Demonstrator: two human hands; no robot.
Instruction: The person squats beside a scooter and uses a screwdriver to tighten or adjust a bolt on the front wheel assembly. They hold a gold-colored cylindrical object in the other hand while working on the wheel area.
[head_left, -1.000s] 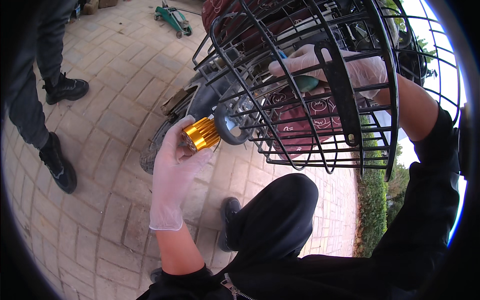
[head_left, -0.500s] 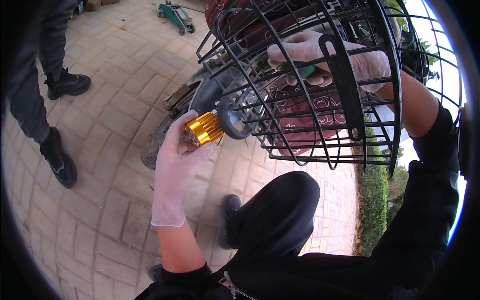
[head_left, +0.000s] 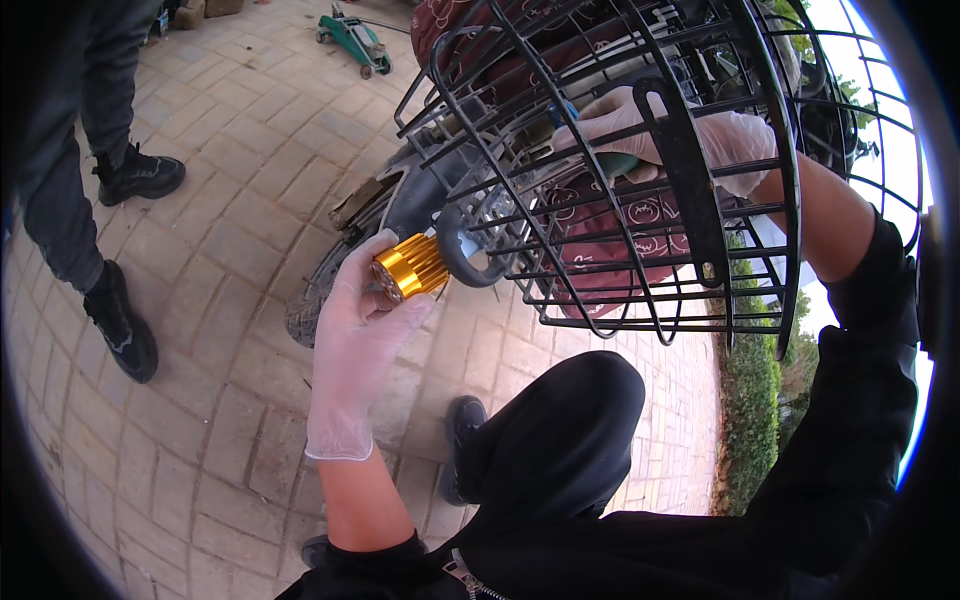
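Observation:
In my gloved left hand is a gold finned LED headlight, its lens end toward me. The fingers curl around its sides. The light sits beside a dark rounded loop at the front of a two-wheeled vehicle. My gloved right hand shows through the bars of a black wire basket. It closes on a green-handled screwdriver, whose tip is hard to make out among the bars. Maroon patterned cloth hangs behind the basket.
Below the basket are the vehicle's dark front fender and tyre. Another person's legs stand on the paving at left. A green floor jack is at the back. A hedge runs along the right.
My right hand has shifted slightly right and down, with the screwdriver still in it. My left hand keeps hold of the headlight in nearly the same place.

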